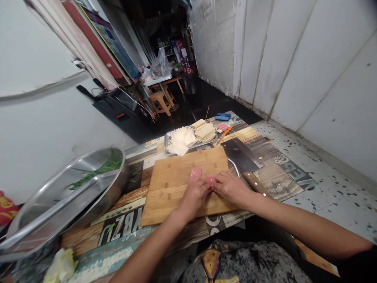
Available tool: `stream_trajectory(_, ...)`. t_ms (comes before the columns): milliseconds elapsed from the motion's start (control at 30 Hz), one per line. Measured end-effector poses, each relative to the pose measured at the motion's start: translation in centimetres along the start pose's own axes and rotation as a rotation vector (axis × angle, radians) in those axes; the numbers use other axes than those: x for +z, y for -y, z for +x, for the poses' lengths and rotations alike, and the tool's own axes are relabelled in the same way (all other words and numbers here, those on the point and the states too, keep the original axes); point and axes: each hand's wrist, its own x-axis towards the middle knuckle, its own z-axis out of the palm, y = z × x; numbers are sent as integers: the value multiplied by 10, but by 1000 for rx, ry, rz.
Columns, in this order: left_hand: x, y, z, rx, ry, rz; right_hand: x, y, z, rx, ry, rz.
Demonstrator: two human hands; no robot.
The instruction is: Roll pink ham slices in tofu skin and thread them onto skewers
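Note:
A wooden cutting board [167, 188] lies in front of me. Over its right half my left hand [194, 194] and my right hand [231, 186] meet, with fingertips closed on a small pink ham slice [210, 180]. Fingers cover part of that slice. Just beyond my left fingertips, a second pink slice [196, 172] rests flat on the board. Behind the board stands a metal tray [167, 138] bearing enoki mushrooms [180, 139] and stacked pale tofu sheets [204, 131]. More pink pieces [222, 127] sit by the tray's right end.
A cleaver [240, 155] lies right of the board, its wooden handle [255, 184] close to my right forearm. Near the tray are an orange-handled knife [226, 133] and a blue box [222, 116]. At left, a big steel basin [118, 173] holds green vegetables [100, 169] and another metal tray [64, 208].

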Motion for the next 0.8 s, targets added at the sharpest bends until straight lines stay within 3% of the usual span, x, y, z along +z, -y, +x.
stream_trajectory(233, -11, 4, 11, -69, 139, -210, 14, 6, -6, -103, -82, -68)
stream_trajectory(400, -9, 11, 10, -181, 206, -277, 4, -4, 10, -31, 119, 143)
stream_trajectory(533, -8, 6, 5, -305, 123, -196, -8, -13, 23, 6, 234, 314)
stream_trajectory(800, 1, -3, -5, -106, 9, 34, -15, -15, 27, 66, 319, 369)
